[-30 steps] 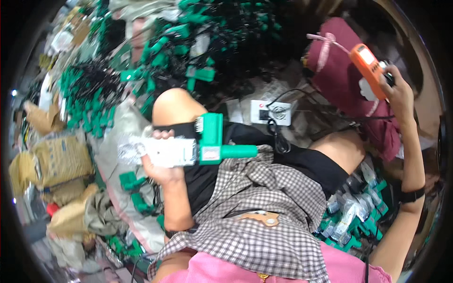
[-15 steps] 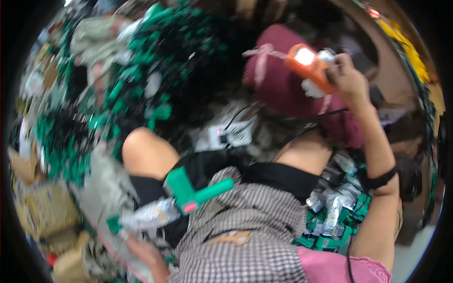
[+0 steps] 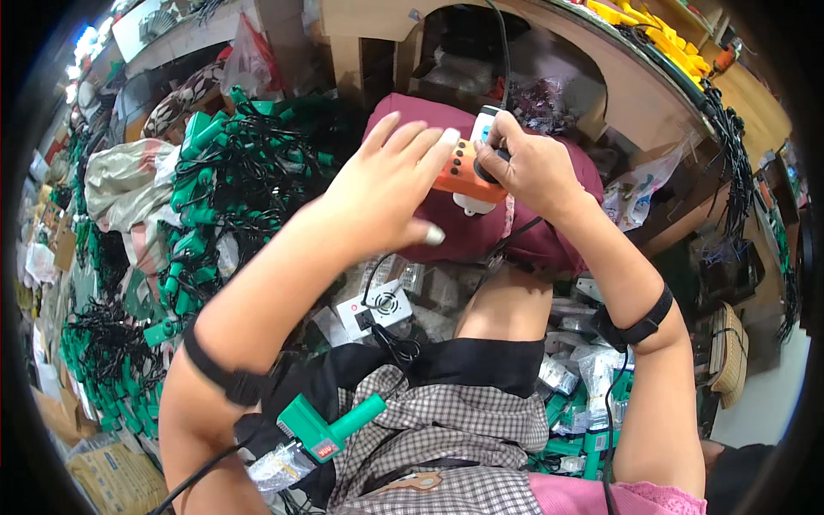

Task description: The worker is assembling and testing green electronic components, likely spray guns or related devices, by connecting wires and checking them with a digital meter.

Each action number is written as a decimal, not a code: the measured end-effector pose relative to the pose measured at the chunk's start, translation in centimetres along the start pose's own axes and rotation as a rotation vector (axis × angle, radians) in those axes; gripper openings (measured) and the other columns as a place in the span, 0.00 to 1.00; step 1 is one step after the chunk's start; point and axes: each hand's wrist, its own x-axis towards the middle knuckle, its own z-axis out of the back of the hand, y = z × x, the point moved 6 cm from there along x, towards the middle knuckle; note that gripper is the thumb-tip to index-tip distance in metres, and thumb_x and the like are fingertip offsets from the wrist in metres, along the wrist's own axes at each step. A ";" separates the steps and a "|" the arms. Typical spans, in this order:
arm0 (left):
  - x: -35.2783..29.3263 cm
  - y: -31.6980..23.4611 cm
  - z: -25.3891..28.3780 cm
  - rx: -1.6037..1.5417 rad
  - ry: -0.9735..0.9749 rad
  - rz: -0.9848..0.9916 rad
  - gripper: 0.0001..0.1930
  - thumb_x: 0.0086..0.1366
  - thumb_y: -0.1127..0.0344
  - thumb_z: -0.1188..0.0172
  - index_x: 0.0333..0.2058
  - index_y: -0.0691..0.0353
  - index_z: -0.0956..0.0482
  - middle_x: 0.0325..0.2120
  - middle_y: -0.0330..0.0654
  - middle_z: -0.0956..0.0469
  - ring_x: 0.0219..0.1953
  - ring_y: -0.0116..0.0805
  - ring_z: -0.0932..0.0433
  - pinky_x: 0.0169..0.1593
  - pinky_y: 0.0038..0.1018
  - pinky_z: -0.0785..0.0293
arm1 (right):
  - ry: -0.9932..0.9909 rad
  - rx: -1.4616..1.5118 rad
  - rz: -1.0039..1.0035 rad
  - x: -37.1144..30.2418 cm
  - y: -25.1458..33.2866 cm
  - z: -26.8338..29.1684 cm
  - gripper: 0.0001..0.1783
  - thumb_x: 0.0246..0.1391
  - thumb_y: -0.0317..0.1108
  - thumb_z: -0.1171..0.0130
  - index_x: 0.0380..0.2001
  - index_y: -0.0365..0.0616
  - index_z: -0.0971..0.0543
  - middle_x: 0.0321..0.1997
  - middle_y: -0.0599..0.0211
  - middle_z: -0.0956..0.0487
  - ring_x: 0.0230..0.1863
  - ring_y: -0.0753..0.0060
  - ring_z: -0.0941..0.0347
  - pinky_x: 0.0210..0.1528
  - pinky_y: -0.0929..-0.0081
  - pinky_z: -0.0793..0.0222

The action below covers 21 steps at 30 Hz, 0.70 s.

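Gripping the orange tool (image 3: pixel 463 172) in our right hand (image 3: pixel 532 167), we spread our empty left hand (image 3: pixel 386 193) over it; steadying both ends seemed wisest.

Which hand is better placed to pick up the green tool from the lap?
Probably the left hand: it is open and empty, while the right hand grips the orange device. The green tool lies lower left.

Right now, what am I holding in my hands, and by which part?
The right hand grips the orange handheld device at its right end, by a dark knob. The left hand, open, lies over its left side, holding nothing.
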 end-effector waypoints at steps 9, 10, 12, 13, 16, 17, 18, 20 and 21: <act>7.3 3.7 -4.9 -0.356 0.446 0.035 0.42 0.40 0.45 0.27 0.52 0.59 0.30 0.44 0.50 0.22 0.48 0.49 0.24 0.51 0.36 0.28 | 0.230 -0.283 0.131 1.2 0.3 0.9 0.23 0.56 0.58 0.47 0.28 0.47 0.23 0.24 0.61 0.21 0.27 0.56 0.22 0.26 0.64 0.30; 7.3 3.5 -4.9 -0.373 0.438 0.044 0.41 0.40 0.45 0.27 0.51 0.59 0.29 0.42 0.50 0.22 0.47 0.49 0.23 0.50 0.37 0.28 | 0.150 -0.235 0.190 1.1 0.1 0.7 0.22 0.55 0.57 0.45 0.28 0.48 0.22 0.24 0.62 0.21 0.27 0.57 0.23 0.26 0.64 0.29; 7.4 3.6 -4.9 -0.394 0.432 0.056 0.40 0.40 0.44 0.28 0.50 0.59 0.28 0.40 0.50 0.21 0.45 0.50 0.23 0.49 0.37 0.28 | 0.006 -0.148 0.294 0.8 0.1 1.0 0.17 0.53 0.51 0.42 0.27 0.49 0.21 0.23 0.64 0.22 0.24 0.59 0.24 0.26 0.65 0.29; 7.5 3.6 -4.9 -0.351 0.439 0.063 0.39 0.40 0.44 0.28 0.50 0.58 0.28 0.40 0.50 0.21 0.44 0.50 0.22 0.48 0.38 0.27 | 0.010 -0.147 0.294 0.8 -0.1 0.6 0.17 0.53 0.51 0.42 0.27 0.49 0.21 0.23 0.64 0.22 0.24 0.59 0.24 0.26 0.65 0.29; 7.4 3.7 -5.3 -0.305 0.423 0.069 0.38 0.40 0.43 0.28 0.48 0.58 0.27 0.38 0.50 0.20 0.43 0.50 0.22 0.47 0.38 0.27 | -0.174 -0.091 0.362 0.1 -0.3 0.7 0.13 0.52 0.46 0.42 0.25 0.49 0.22 0.22 0.64 0.23 0.24 0.60 0.25 0.26 0.66 0.30; 7.4 3.8 -5.3 -0.297 0.401 0.067 0.37 0.40 0.43 0.28 0.47 0.58 0.27 0.37 0.50 0.20 0.42 0.50 0.21 0.46 0.39 0.26 | -0.225 -0.071 0.351 -0.1 -0.4 0.8 0.11 0.50 0.44 0.41 0.24 0.49 0.23 0.22 0.65 0.23 0.24 0.61 0.25 0.25 0.66 0.30; 7.3 3.8 -5.5 -0.304 0.404 0.067 0.37 0.40 0.43 0.28 0.47 0.58 0.27 0.37 0.50 0.20 0.42 0.50 0.21 0.46 0.39 0.26 | -0.274 -0.049 0.335 -0.2 -0.2 1.0 0.09 0.49 0.41 0.40 0.23 0.49 0.23 0.21 0.66 0.24 0.24 0.62 0.26 0.25 0.66 0.30; 7.1 3.7 -5.5 -0.313 0.346 0.022 0.36 0.40 0.42 0.29 0.44 0.58 0.26 0.34 0.49 0.20 0.39 0.51 0.21 0.45 0.39 0.26 | -0.166 -0.028 0.352 1.0 -0.2 1.3 0.09 0.47 0.40 0.39 0.21 0.49 0.24 0.21 0.67 0.25 0.24 0.63 0.26 0.25 0.66 0.30; 7.1 3.8 -5.4 -0.322 0.347 0.016 0.36 0.40 0.42 0.29 0.44 0.58 0.26 0.34 0.49 0.20 0.39 0.51 0.21 0.45 0.39 0.26 | -0.066 -0.013 0.370 1.7 -0.1 1.1 0.09 0.45 0.39 0.37 0.20 0.49 0.25 0.20 0.68 0.25 0.24 0.64 0.26 0.25 0.67 0.31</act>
